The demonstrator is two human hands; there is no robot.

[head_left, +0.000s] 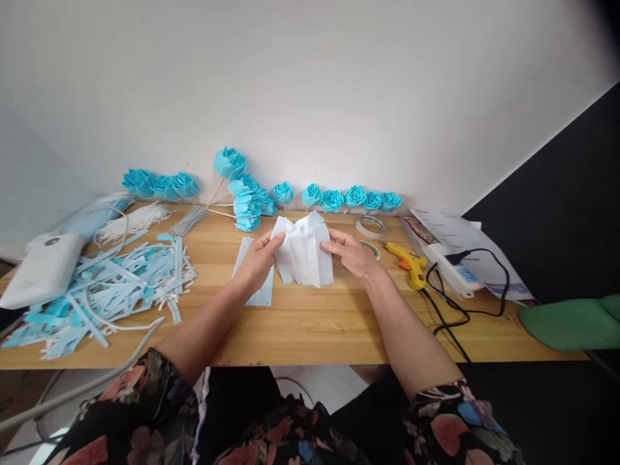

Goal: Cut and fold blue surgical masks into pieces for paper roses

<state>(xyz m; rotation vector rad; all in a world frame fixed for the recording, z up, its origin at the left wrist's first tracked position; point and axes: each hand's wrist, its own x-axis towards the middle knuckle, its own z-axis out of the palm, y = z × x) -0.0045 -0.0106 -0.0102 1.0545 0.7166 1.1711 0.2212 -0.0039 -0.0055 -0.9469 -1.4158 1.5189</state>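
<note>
Between my two hands a white pleated mask sheet (305, 255) is held up, spread out and crumpled along its top edge. My left hand (261, 257) pinches its left side, thumb in front. On the right side, my right hand (349, 252) grips it between thumb and fingers. Flat on the wood beneath my left hand lies a pale blue mask sheet (261, 294), partly covered by that hand. Behind the held sheet, blue mask-fabric flowers (247, 212) lie and lean against the wall, some on thin sticks.
A yellow hot glue gun (409, 261) lies at the right beside a white power strip (455, 271) with black cords. Rolls of tape (370, 226) sit near it. At the left are cut blue strips (121, 284), thin wires (188, 220) and a white power bank (43, 271).
</note>
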